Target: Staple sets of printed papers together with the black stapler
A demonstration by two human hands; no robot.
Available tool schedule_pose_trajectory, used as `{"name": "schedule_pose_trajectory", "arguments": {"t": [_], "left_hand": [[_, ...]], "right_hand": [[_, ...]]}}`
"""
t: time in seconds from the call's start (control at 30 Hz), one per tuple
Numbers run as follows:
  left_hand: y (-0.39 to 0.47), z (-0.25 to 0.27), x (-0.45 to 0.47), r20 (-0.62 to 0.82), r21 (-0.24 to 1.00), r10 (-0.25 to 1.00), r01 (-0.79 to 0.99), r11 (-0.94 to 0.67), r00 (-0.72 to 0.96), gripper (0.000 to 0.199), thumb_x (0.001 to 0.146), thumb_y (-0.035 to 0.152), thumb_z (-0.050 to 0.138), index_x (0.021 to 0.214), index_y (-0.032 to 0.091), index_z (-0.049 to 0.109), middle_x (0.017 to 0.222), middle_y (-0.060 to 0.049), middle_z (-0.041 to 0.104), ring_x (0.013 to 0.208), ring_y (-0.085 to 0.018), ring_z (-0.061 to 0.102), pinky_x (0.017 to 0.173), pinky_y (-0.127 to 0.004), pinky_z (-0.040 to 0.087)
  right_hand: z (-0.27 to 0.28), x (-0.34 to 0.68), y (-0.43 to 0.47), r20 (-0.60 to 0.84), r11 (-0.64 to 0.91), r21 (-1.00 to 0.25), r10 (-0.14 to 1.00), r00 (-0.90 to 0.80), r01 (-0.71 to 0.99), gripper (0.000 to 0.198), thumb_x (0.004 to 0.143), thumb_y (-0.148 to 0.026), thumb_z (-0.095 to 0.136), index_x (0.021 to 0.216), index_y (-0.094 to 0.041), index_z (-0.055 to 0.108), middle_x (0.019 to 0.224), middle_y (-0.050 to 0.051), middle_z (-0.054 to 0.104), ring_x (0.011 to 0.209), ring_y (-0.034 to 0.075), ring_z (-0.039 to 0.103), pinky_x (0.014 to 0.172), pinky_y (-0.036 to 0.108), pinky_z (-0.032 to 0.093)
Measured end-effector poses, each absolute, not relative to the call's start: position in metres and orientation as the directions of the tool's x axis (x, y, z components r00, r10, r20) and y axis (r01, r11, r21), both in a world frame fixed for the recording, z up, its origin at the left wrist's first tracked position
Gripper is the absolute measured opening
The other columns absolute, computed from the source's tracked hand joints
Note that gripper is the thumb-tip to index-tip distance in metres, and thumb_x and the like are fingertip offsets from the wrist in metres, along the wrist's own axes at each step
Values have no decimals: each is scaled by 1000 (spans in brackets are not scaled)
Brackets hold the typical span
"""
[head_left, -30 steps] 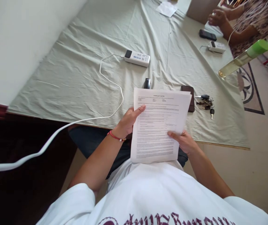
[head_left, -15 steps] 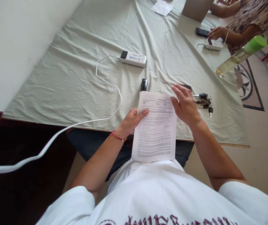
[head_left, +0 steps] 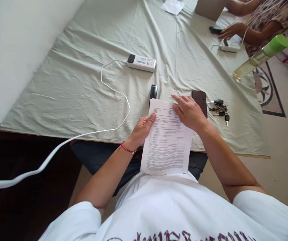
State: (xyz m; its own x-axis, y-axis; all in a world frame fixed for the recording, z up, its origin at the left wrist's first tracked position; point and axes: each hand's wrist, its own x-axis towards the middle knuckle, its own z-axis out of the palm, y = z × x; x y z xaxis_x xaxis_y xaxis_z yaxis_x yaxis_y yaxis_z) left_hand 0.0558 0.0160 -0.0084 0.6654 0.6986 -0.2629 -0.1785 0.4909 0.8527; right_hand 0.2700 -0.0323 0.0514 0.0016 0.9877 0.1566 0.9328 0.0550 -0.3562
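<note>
A stack of printed sheets point(head_left: 167, 144) lies partly on the table edge and partly over my lap. My left hand point(head_left: 144, 129) grips its left side, thumb on top and the other fingers hidden underneath. Across the upper right part of the top page rests my right hand point(head_left: 190, 112), with its fingers stretched out and covering some of the heading. A narrow black object, perhaps a stapler point(head_left: 153, 91), sits just beyond the top left corner of the sheets, its near end close to the paper. Beside my right hand is a dark phone point(head_left: 200, 103).
A bunch of keys point(head_left: 220, 109) lies right of the phone. Farther back are a white device point(head_left: 141, 63) with a white cable point(head_left: 101, 131) and a tilted bottle with a green cap point(head_left: 261, 57). At the far right, another person's hand point(head_left: 231, 30) is near a second white device point(head_left: 230, 46).
My right hand has slid left over the top of the page, uncovering the phone. My left hand keeps its grip. The other person's hand has shifted slightly left.
</note>
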Motion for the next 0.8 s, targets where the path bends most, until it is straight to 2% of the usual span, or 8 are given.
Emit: {"name": "schedule_pose_trajectory", "arguments": {"t": [0.17,0.27,0.33,0.47,0.63,0.8], "left_hand": [[15,-5,58,-213,857,720,-228,462,660,55,91,64,65,113,14,77,107,-12,79,116,-33,71,100,-45,58],[14,-5,59,-212,867,729,-219,447,650,57,91,65,64,115,15,76,108,-12,79,117,-33,70,100,-45,57],[14,-4,60,-212,872,732,-213,440,648,58,90,66,64,114,15,76,106,-11,79,115,-32,71,98,-44,58],[14,1,61,-171,895,765,-227,384,621,57,90,67,64,111,16,75,103,-9,78,109,-30,72,92,-39,58],[15,4,61,-158,916,771,-201,348,617,54,92,67,61,107,17,74,96,-7,77,99,-26,72,82,-34,57],[12,1,59,-166,934,807,-172,313,567,49,92,65,62,103,18,70,94,-5,75,90,-21,69,79,-31,55]], "right_hand": [[62,257,-24,126,123,-376,989,-81,918,44,107,-34,35,134,-16,65,127,13,70,126,29,57,109,45,44],[67,252,-20,158,116,-380,986,-59,918,44,107,-33,34,139,-19,62,134,11,67,124,29,57,108,45,44],[69,249,-18,153,127,-389,986,-72,913,44,107,-32,34,138,-20,62,134,11,68,122,29,57,107,45,44],[71,241,-17,87,117,-383,992,-90,916,42,107,-32,32,128,-19,66,117,12,73,115,29,59,101,43,45],[74,237,-14,50,69,-356,997,-55,932,39,106,-32,33,112,-17,70,103,12,72,101,27,60,89,38,45],[69,238,-4,21,-9,-426,1000,20,905,35,105,-33,38,95,-19,69,95,8,70,85,21,59,77,33,42]]}}
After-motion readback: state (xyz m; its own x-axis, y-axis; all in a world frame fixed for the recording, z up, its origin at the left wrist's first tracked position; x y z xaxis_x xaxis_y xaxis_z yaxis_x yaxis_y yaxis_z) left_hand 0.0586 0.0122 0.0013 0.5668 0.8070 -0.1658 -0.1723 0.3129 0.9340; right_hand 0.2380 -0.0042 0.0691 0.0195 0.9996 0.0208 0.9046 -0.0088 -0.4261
